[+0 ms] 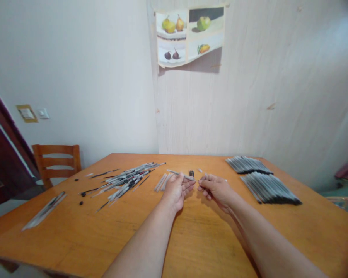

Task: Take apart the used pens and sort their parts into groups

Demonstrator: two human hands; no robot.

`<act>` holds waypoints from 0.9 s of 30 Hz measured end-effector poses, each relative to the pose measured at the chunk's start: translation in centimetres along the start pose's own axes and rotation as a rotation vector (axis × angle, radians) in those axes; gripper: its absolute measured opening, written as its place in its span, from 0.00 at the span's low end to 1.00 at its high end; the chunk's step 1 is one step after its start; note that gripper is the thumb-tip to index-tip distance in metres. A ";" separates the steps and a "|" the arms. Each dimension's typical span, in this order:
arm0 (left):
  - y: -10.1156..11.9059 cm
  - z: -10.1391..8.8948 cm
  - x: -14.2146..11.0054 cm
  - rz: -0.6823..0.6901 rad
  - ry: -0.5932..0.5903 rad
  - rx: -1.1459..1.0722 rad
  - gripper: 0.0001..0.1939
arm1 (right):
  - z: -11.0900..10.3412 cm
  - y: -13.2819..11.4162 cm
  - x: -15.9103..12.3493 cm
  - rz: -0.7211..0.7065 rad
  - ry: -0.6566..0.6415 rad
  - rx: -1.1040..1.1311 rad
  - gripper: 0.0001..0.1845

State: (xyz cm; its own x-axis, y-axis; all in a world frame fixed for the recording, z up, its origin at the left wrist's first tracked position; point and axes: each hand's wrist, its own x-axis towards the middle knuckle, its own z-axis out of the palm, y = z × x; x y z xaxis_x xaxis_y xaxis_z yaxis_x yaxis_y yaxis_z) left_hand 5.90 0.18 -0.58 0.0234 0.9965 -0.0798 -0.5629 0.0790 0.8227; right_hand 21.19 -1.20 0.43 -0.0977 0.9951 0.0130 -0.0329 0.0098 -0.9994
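My left hand (176,190) is closed on a slim pen (182,174), pinned under the thumb and pointing toward the right hand. Close to the pen's right end, my right hand (214,187) has thumb and forefinger pinched together; whatever is between them is too small to make out. Just behind the hands stands a little group of dark pen parts (191,173). Several clear pen barrels (161,182) lie beside the left hand, partly covered by it. A small pale piece (200,170) rests beyond the right hand.
A loose heap of refills and pen parts (127,179) spreads across the table's left half. Two neat rows of pens, a far row (248,165) and a near row (269,188), lie at right. A plastic bundle (45,211) sits far left, near small black caps (81,203).
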 end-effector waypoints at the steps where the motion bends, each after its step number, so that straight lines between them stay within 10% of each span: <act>1: 0.0 -0.1 0.1 -0.002 0.009 -0.008 0.09 | -0.2 0.0 0.0 0.002 -0.003 0.006 0.06; 7: 0.3 -0.7 0.6 -0.018 0.032 -0.044 0.08 | -2.9 0.1 1.0 -0.042 0.137 -0.063 0.08; 16: 0.6 -1.1 0.9 0.007 0.058 -0.021 0.08 | -9.1 3.2 3.7 -0.040 0.446 -0.872 0.07; 27: 0.6 -1.1 0.8 -0.012 0.063 0.001 0.08 | -8.0 3.6 3.6 0.030 0.339 -1.077 0.09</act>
State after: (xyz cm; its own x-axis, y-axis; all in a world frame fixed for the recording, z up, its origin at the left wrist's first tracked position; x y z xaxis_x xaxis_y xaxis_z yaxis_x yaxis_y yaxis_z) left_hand 4.67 1.00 -0.75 -0.0224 0.9919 -0.1247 -0.5621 0.0907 0.8221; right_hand 28.64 3.17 -3.35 0.1959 0.9701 0.1431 0.8558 -0.0979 -0.5079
